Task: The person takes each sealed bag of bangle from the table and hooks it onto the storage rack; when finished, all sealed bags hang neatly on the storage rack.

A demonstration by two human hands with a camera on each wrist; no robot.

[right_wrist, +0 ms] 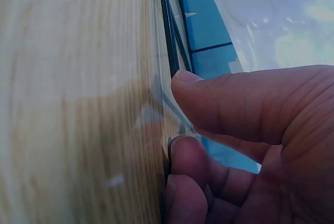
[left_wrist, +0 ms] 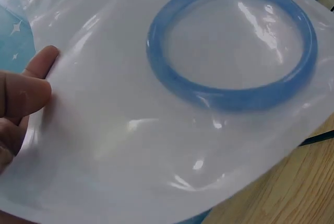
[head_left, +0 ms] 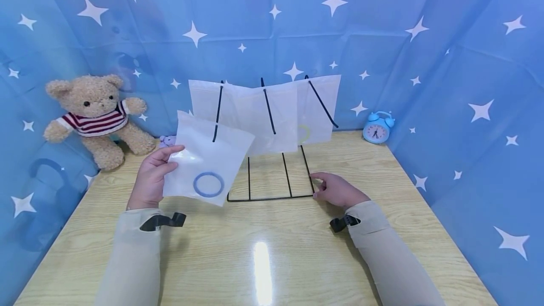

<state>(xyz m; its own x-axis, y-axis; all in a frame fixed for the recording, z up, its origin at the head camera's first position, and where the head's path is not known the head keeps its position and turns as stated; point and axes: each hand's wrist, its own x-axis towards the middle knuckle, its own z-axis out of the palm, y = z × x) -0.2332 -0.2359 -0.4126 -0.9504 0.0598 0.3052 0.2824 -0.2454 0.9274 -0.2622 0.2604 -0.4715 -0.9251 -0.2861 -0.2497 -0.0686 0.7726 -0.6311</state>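
Note:
My left hand (head_left: 150,176) holds the left edge of a translucent plastic bag (head_left: 204,155) between thumb and forefinger. A blue bangle (left_wrist: 232,98) lies inside, in the lower part of the bag. The bag tilts, and the front tip of the left black hook (head_left: 215,133) shows at its top edge. My right hand (head_left: 337,189) holds the front right corner of the black wire rack (head_left: 272,198), which stands on the table. In the right wrist view, the thumb (right_wrist: 224,101) lies against the wire and the other fingers curl below it.
More translucent bags (head_left: 272,122) hang from the rack's hooks behind, one showing a yellow-green ring (head_left: 303,133). A teddy bear (head_left: 95,117) sits at the back left, beside a small purple toy (head_left: 167,140). A blue alarm clock (head_left: 377,129) stands at the back right. A star-patterned curtain (head_left: 272,37) encloses the wooden table (head_left: 212,259).

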